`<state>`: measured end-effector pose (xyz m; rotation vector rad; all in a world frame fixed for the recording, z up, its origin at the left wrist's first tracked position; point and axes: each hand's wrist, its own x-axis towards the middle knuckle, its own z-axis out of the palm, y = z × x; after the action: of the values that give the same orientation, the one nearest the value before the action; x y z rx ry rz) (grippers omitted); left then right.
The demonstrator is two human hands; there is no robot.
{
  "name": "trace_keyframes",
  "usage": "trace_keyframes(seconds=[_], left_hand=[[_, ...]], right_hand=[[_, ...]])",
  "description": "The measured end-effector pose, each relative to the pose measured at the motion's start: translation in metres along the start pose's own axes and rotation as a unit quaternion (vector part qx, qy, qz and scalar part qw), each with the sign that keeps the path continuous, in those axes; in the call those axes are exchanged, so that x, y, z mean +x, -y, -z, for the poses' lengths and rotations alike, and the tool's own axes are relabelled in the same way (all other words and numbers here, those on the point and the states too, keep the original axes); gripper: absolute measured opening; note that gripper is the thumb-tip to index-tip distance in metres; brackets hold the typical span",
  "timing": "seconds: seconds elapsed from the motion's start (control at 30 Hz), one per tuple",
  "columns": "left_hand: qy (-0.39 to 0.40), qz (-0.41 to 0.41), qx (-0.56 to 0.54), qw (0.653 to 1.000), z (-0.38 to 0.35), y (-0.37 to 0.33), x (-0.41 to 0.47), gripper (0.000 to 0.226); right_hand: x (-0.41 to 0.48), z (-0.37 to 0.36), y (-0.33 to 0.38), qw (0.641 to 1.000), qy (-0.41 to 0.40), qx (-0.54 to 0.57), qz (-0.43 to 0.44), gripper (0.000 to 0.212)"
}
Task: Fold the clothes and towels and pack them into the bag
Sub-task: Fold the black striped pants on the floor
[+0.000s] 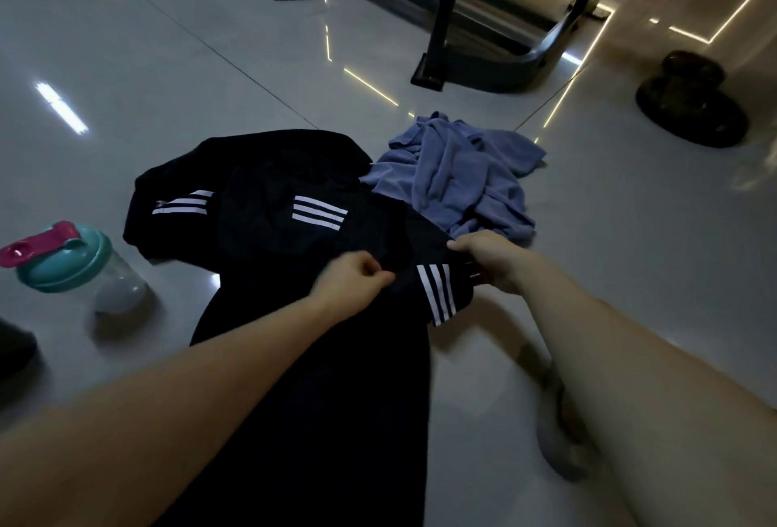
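A black garment with white triple stripes (294, 240) lies spread on the glossy floor in front of me. My left hand (353, 282) pinches its fabric near the middle, fingers curled. My right hand (490, 259) grips the edge of a striped sleeve or hem at the right side. A crumpled blue towel (458, 177) lies just beyond, touching the black garment's far right edge. No bag is clearly in view.
A clear shaker bottle with a teal lid and pink cap (71, 266) stands at the left. Black gym equipment legs (445, 22) rise at the back. A dark dumbbell (689, 102) rests at the right. A dark object (12, 350) shows at the left edge.
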<state>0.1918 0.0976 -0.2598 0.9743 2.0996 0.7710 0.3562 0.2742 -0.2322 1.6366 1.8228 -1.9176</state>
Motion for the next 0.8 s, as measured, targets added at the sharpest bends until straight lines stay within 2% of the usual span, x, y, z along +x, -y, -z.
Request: trace_keyframes(seconds=[0.07, 0.1, 0.17, 0.27, 0.3, 0.33, 0.4, 0.43, 0.47, 0.53, 0.57, 0.6, 0.67, 0.7, 0.8], left_hand=[[0.149, 0.123, -0.170, 0.966, -0.026, -0.024, -0.014, 0.043], [0.185, 0.151, -0.209, 0.948, -0.035, -0.031, -0.019, 0.049], [0.190, 0.160, -0.266, 0.931, -0.042, -0.039, -0.025, 0.046], [0.119, 0.157, -0.336, 0.921, -0.039, -0.045, -0.024, 0.018], [0.098, 0.153, -0.329, 0.927, -0.035, -0.047, -0.022, 0.007], [0.075, 0.136, -0.306, 0.939, -0.028, -0.050, -0.020, 0.006], [0.028, 0.080, -0.235, 0.968, -0.009, -0.055, -0.012, 0.022], [0.014, 0.046, -0.199, 0.979, 0.002, -0.060, -0.008, 0.022], [0.011, 0.013, -0.167, 0.986, 0.015, -0.065, -0.003, 0.019], [0.023, -0.051, -0.084, 0.995, 0.039, -0.076, 0.005, 0.015], [0.042, -0.082, -0.032, 0.995, 0.050, -0.081, 0.009, 0.015], [0.064, -0.113, 0.020, 0.991, 0.061, -0.084, 0.012, 0.015], [0.106, -0.152, 0.087, 0.979, 0.080, -0.092, 0.017, 0.013], [0.117, -0.163, 0.097, 0.975, 0.089, -0.094, 0.019, 0.011], [0.117, -0.177, 0.090, 0.973, 0.116, -0.097, 0.023, 0.010]], right_hand=[[-0.002, -0.004, 0.003, 1.000, 0.016, 0.003, 0.003, 0.012], [-0.004, -0.006, 0.005, 1.000, 0.020, 0.000, 0.008, 0.015], [-0.006, -0.008, 0.007, 1.000, 0.017, -0.008, 0.012, 0.021], [-0.011, -0.010, 0.008, 1.000, 0.002, -0.018, 0.012, 0.014], [-0.012, -0.009, 0.009, 1.000, 0.010, -0.024, 0.007, 0.012], [-0.014, -0.008, 0.011, 0.999, 0.026, -0.032, -0.004, 0.014], [-0.018, -0.006, 0.014, 0.996, 0.049, -0.067, -0.031, 0.021], [-0.019, -0.004, 0.018, 0.994, 0.041, -0.100, -0.028, 0.024], [-0.018, -0.004, 0.024, 0.990, 0.014, -0.137, -0.004, 0.024], [-0.012, -0.006, 0.039, 0.973, -0.057, -0.202, 0.099, 0.010], [-0.008, -0.008, 0.049, 0.957, -0.080, -0.232, 0.154, 0.010], [-0.003, -0.013, 0.060, 0.942, -0.083, -0.257, 0.199, 0.025], [0.003, -0.025, 0.080, 0.923, -0.033, -0.275, 0.268, 0.048], [0.006, -0.032, 0.087, 0.909, 0.000, -0.294, 0.296, 0.050], [0.017, -0.050, 0.103, 0.862, 0.068, -0.396, 0.311, 0.029]])
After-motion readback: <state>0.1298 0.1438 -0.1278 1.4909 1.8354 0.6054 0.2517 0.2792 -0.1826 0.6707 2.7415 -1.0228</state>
